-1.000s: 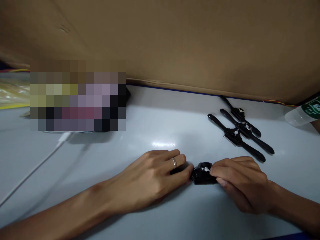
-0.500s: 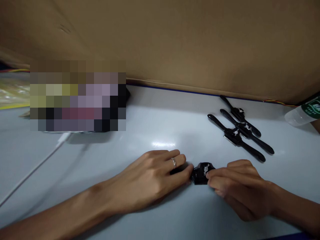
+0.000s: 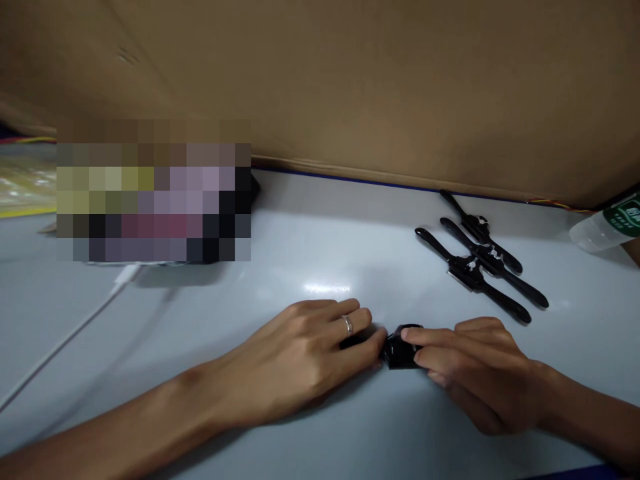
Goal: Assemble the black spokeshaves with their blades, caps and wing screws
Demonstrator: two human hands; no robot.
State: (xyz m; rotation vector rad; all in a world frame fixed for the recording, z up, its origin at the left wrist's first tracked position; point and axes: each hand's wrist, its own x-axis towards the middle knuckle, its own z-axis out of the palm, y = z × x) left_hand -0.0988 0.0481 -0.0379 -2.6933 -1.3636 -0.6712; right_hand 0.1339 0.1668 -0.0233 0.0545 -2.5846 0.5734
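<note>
A black spokeshave (image 3: 398, 355) lies on the table between my two hands, its middle showing and both handles mostly covered. My left hand (image 3: 320, 353), with a ring on one finger, is closed around its left handle. From the other side, the thumb and forefinger of my right hand (image 3: 485, 373) pinch at the silver thumbscrew in the middle of the tool, mostly covering it. Beyond my right hand, several more black spokeshaves (image 3: 471, 267) lie slanted side by side, each with a silver thumbscrew.
A white table (image 3: 310, 220) runs back to a tall cardboard wall (image 3: 350, 87). At the left sits a pixelated object (image 3: 155, 200) with a white cable (image 3: 75, 333), beside a clear-and-yellow plastic package (image 3: 25, 183). A clear bottle with a green label (image 3: 595, 230) lies at the right edge.
The right forefinger has moved left and up over the thumbscrew, covering more of it. My left hand and the spokeshave have stayed in place.
</note>
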